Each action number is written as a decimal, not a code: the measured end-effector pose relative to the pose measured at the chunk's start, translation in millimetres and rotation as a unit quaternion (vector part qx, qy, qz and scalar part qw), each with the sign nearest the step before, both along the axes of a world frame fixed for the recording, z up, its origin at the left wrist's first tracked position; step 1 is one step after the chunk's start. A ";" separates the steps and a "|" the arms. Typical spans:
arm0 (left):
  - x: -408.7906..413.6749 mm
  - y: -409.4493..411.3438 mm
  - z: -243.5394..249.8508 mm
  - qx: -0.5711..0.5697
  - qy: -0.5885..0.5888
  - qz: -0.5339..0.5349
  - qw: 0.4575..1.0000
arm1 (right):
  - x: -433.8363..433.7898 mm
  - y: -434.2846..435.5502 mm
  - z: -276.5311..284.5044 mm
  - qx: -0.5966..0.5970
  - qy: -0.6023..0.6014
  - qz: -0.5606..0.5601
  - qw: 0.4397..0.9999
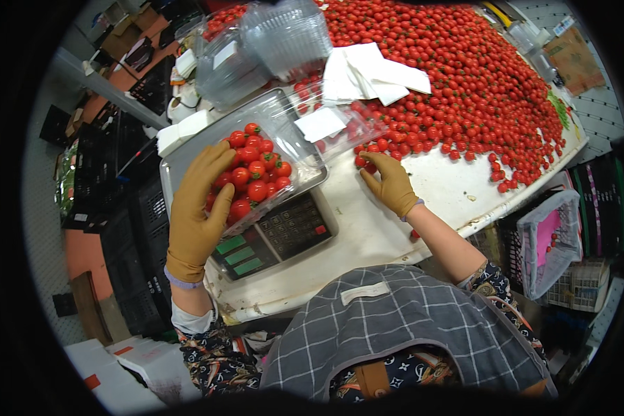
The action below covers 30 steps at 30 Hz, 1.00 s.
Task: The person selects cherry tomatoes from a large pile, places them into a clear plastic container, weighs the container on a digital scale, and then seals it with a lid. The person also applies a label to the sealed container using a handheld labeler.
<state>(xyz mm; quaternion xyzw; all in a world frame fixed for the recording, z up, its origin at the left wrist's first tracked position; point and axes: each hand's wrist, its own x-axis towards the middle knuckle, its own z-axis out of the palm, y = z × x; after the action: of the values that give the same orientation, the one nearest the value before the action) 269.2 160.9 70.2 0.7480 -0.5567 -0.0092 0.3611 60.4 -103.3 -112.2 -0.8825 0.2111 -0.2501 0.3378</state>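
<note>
My left hand point(197, 208), in a tan glove, rests at the left side of a clear plastic clamshell box point(296, 166), thumb and fingers spread over the cherry tomatoes point(257, 169) inside. The box sits on the metal pan point(167, 174) of a digital scale, its lid folded back to the right with a white paper piece point(320, 124) on it. My right hand point(390, 184), also gloved, is at the near edge of a large heap of cherry tomatoes point(463, 88). Its thumb and fingers close around a few tomatoes point(361, 161), partly hidden by the hand.
Stacked clear plastic boxes point(286, 39) stand at the back left, with white paper sheets point(369, 73) on the heap beside them. The scale's keypad point(294, 226) faces me. Black plastic crates point(135, 249) lie left of the white table point(364, 229); a lined basket point(546, 244) is at right.
</note>
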 end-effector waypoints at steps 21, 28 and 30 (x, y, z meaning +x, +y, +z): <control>-101.4 32.8 -26.4 -0.189 0.247 0.072 0.948 | -45.3 -56.9 -18.0 -0.180 0.132 -0.132 0.966; -154.0 -20.4 -38.7 -0.046 0.375 -0.014 0.926 | -67.4 -80.1 -34.3 -0.064 0.127 -0.109 0.984; -165.0 -43.2 -48.7 0.021 0.365 -0.047 0.929 | -76.6 -79.5 -27.7 0.024 0.103 -0.127 0.986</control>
<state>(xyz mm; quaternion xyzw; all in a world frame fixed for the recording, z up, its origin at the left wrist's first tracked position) 104.2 117.7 21.5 0.6732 -0.4204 -0.3102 0.5233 -16.2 -182.8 -139.9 -0.8612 0.3612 -0.1935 0.3008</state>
